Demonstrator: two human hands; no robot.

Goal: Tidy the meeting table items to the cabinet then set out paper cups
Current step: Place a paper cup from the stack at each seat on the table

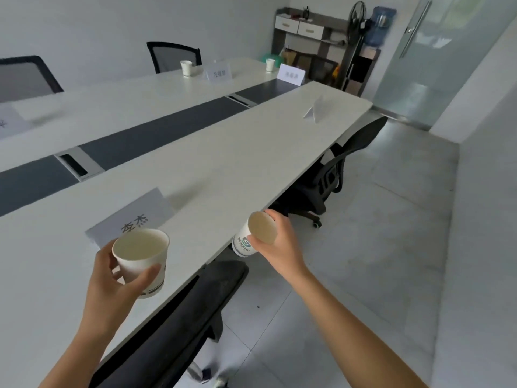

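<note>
My left hand (112, 284) grips an upright white paper cup (141, 257) just above the near part of the long white meeting table (223, 163). My right hand (279, 239) holds a second paper cup (257, 233), upside down and tilted, its base facing me, beside the table's right edge. A name card (134, 217) lies behind the left cup. Two more paper cups (186, 68) (270, 64) stand on the far side of the table, next to name cards (219, 72) (291, 74). Another folded card (316, 110) stands near the far right end.
Black mesh chairs sit tucked under the right edge (330, 175) (179, 317) and behind the far side (174, 56). A cabinet (305, 32) with drawers, a fan (356, 18) and a water dispenser (379, 26) stand in the far corner by a glass door (436, 65).
</note>
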